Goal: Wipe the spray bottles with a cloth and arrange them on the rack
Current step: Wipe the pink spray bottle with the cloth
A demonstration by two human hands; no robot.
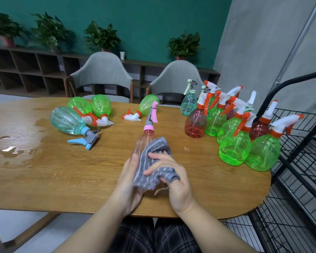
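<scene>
My left hand (129, 181) grips the base of a pale pink spray bottle (144, 139), tilted with its pink and grey trigger head pointing away from me. My right hand (173, 172) holds a grey striped cloth (151, 165) wrapped against the bottle's lower body. Several bottles lie on their sides on the wooden table (62, 176): a teal one (67, 120), two green ones (88, 106) and another green one (146, 106). Several upright green, red and teal bottles (233, 132) stand at the table's right end, next to the black wire rack (299, 161).
Puddles of water (9, 150) lie on the table's left part. Two grey chairs (100, 73) stand behind the table. A dark shelf with potted plants (100, 37) runs along the green wall. The rack's wire shelves sit below table height at right.
</scene>
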